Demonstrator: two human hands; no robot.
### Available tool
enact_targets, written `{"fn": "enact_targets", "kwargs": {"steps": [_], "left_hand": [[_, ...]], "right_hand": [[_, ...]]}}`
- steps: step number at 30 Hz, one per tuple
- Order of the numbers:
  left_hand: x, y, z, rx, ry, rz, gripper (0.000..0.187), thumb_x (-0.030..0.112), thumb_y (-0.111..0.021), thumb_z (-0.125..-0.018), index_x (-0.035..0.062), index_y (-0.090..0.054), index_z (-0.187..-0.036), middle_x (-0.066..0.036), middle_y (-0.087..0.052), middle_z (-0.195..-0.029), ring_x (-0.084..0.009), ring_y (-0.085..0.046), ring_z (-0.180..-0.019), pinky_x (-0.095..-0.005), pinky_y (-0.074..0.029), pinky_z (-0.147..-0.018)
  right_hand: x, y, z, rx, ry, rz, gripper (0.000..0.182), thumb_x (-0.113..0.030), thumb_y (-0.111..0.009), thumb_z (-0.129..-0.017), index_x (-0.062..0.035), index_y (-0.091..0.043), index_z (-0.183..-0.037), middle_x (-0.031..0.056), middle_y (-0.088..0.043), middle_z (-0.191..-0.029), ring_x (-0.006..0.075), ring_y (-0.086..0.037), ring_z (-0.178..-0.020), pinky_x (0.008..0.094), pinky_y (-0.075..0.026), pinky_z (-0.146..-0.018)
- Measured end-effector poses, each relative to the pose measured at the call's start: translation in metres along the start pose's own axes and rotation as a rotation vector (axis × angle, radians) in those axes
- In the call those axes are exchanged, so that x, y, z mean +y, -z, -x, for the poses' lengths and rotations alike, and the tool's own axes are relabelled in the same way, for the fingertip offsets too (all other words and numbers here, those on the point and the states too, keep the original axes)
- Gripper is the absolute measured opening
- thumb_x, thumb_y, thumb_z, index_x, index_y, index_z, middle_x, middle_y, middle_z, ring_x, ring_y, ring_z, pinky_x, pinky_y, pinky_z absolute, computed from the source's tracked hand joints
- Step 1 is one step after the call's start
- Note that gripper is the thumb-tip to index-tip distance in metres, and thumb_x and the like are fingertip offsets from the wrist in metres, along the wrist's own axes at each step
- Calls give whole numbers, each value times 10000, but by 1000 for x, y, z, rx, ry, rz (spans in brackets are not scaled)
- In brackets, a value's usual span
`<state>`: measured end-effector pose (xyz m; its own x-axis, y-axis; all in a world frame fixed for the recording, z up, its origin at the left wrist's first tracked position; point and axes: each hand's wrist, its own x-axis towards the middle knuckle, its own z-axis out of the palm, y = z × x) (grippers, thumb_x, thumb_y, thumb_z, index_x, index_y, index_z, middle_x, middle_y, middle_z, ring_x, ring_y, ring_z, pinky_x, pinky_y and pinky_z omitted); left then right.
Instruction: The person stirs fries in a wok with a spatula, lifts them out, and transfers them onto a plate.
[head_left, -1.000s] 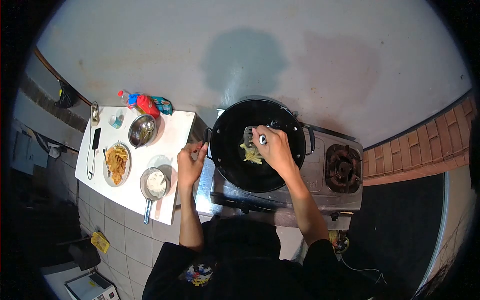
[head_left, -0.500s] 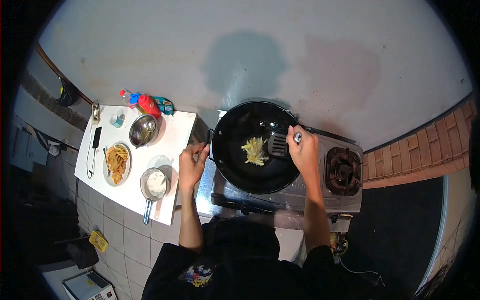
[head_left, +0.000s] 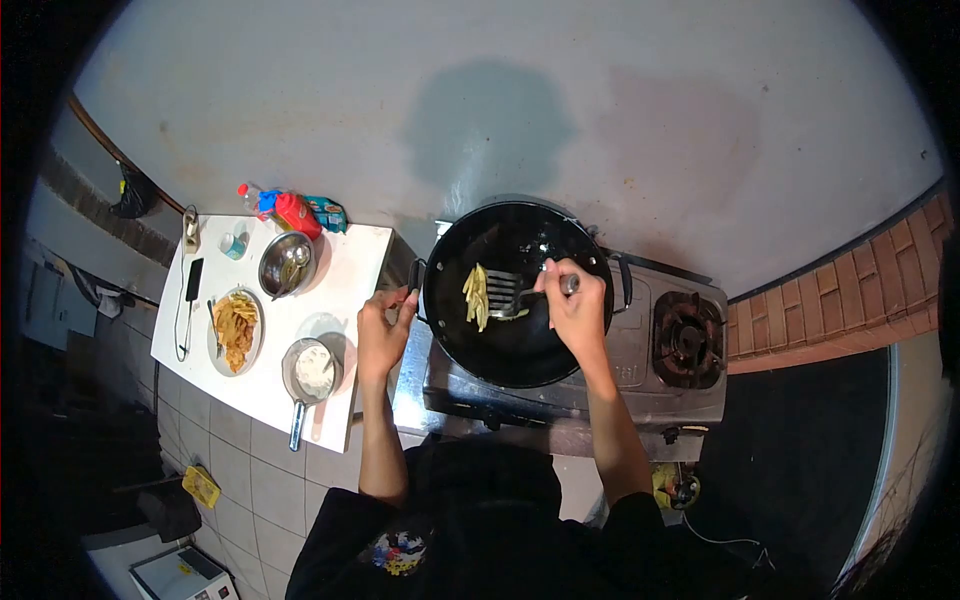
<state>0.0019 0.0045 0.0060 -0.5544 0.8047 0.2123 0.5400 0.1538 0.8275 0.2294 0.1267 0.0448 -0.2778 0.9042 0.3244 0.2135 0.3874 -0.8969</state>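
A large black wok [head_left: 500,360] sits on the left burner of the stove. My left hand [head_left: 384,332] is closed around its left loop handle [head_left: 416,285]. Inside the wok, my right hand [head_left: 578,308] grips a slotted spatula [head_left: 505,293] by the handle. The spatula's blade lies against a small heap of pale yellow strips that look like fries [head_left: 476,298], left of the wok's middle. A few strips lie beneath the blade's lower edge. The wok's right loop handle [head_left: 624,282] is untouched.
The stove [head_left: 640,370] has a second burner [head_left: 690,340] on the right. On the white table [head_left: 290,335] at left stand a plate of fried food [head_left: 235,325], a steel bowl [head_left: 287,263], a small pan with white contents [head_left: 312,370], a phone [head_left: 194,280] and a red bottle [head_left: 297,214].
My right hand and the spatula have moved left across the wok, and the yellow strips have been pushed left into a narrower heap. My left hand stays on the handle.
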Motion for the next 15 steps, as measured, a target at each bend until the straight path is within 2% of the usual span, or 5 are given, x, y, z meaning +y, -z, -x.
{"fn": "enact_targets", "kwargs": {"steps": [5,7,8,10,15], "left_hand": [[3,1,-1,-8,41,26,299,215,-691,-847,-61,-680,-960,-194,-664,-805,-272,-662,-760,-337,-485,-691],[0,1,-1,-9,23,20,297,214,-690,-848,-61,-680,-960,-195,-664,-803,-272,-663,-757,-335,-486,-688],[-1,1,-1,-10,5,14,296,212,-690,-848,-61,-680,-961,-196,-663,-800,-272,-663,-754,-334,-487,-685],[0,2,-1,-9,10,7,295,211,-689,-850,-63,-679,-960,-194,-664,-799,-272,-664,-755,-333,-488,-687],[-1,1,-1,-13,19,18,288,200,-688,-851,-67,-679,-957,-193,-667,-803,-268,-667,-763,-331,-491,-700]], "right_hand": [[-28,-6,10,-185,279,116,132,-46,-647,-850,33,-571,-775,184,-563,-679,354,-551,-564,348,-422,-495],[-36,-6,13,-261,316,129,112,-17,-632,-858,55,-585,-784,127,-559,-672,202,-519,-536,292,-406,-512],[-39,-4,14,-262,317,128,112,-17,-632,-858,55,-585,-784,127,-559,-672,202,-519,-536,292,-406,-512],[-44,6,14,-252,324,118,115,-32,-635,-852,40,-572,-789,178,-575,-702,356,-570,-586,370,-444,-523],[-52,44,5,-76,218,334,180,-75,-645,-852,23,-550,-734,190,-539,-641,372,-533,-569,378,-403,-501]]}}
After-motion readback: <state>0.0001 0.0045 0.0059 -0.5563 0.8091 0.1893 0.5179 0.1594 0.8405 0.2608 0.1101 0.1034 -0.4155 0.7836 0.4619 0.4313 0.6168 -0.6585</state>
